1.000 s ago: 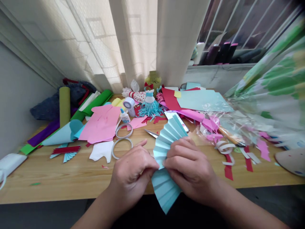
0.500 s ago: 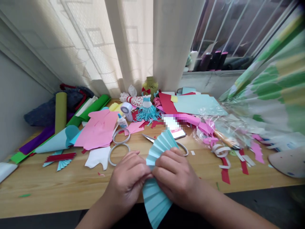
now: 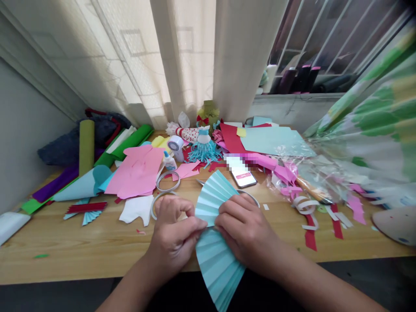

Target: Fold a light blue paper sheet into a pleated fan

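Between my hands is a light-blue pleated paper fan (image 3: 218,260), pinched narrow at its middle and spread wide above and below, in front of the table edge. My left hand (image 3: 173,234) pinches the left side of that narrow waist with thumb and fingertips. Wrapped over the right side of the folds is my right hand (image 3: 245,232), its thumb hidden. A pair of scissors (image 3: 249,197) lies behind the fan, mostly covered by it. Two rolls of tape (image 3: 168,189) rest beyond my left hand, the nearer one partly hidden by it.
A wooden table (image 3: 107,255) holds pink paper (image 3: 136,171), a glue bottle (image 3: 169,161), a phone (image 3: 245,178) and a blue fringed paper figure (image 3: 204,149). Paper rolls (image 3: 86,147) lean at the left. Paper strips (image 3: 310,232) and plastic wrapping (image 3: 312,169) lie on the right.
The fan's upper and lower halves are spread wider and its middle shows more. My left hand's fingers have curled up a little from the paper. The view has shifted slightly.
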Demonstrator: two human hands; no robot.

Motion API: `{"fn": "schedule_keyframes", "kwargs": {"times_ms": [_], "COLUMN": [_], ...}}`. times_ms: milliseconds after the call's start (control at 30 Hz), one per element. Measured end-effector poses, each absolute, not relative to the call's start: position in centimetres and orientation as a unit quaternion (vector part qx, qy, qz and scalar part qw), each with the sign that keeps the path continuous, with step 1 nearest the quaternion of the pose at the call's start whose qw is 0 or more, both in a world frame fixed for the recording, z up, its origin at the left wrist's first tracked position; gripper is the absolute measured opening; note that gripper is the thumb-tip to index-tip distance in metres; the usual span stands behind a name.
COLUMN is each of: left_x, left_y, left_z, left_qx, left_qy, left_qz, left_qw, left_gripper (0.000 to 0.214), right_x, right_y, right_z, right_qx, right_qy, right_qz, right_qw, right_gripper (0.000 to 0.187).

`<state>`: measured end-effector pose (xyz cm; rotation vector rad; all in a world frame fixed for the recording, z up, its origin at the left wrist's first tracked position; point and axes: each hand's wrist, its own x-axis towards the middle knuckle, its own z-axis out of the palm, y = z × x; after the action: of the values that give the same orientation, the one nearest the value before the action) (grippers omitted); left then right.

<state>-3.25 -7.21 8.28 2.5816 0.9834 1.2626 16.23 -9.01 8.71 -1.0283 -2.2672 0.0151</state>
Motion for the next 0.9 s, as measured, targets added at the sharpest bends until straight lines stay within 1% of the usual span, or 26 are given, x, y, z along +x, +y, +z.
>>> {"fn": "schedule_keyframes", "kwargs": {"times_ms": [100,200,333,467,667,800,900], "left_x": [-3.4,-3.7,-4.3,-5.0,-6.0,-6.6,-6.7], "left_y": [-7.3,-7.6,-8.2,-8.3,-8.2,-7.9,-7.7], "left_z": [8.2,7.7,7.1,6.9,7.1,7.0,6.9], "left_qx": [0.851,0.857,0.862,0.855,0.848,0.843,0.854], "left_qy": [0.337,0.355,0.368,0.387,0.386,0.396,0.387], "left_qz": [0.399,0.363,0.336,0.33,0.342,0.341,0.324], "left_qw": [0.055,0.081,0.094,0.102,0.125,0.128,0.127], "left_gripper": [0.016,0.022,0.024,0.025,0.021,0.019,0.015], "right_x": [16.3,16.3,16.0,15.5,15.3,15.9,16.2], "right_y": [-9.1,-9.4,-9.9,-9.7,-8.8,-8.7,-8.8], "right_z": [7.9,6.8,5.6,4.9,5.3,5.9,5.5], "right_qx": [-0.393,-0.401,-0.401,-0.4,-0.386,-0.364,-0.375], "right_qy": [-0.865,-0.863,-0.865,-0.863,-0.866,-0.889,-0.882], "right_qz": [0.014,0.014,-0.001,-0.028,-0.059,-0.028,-0.015], "right_qw": [0.312,0.306,0.301,0.307,0.312,0.278,0.284], "right_gripper": [0.023,0.026,0.025,0.025,0.03,0.021,0.021]}}
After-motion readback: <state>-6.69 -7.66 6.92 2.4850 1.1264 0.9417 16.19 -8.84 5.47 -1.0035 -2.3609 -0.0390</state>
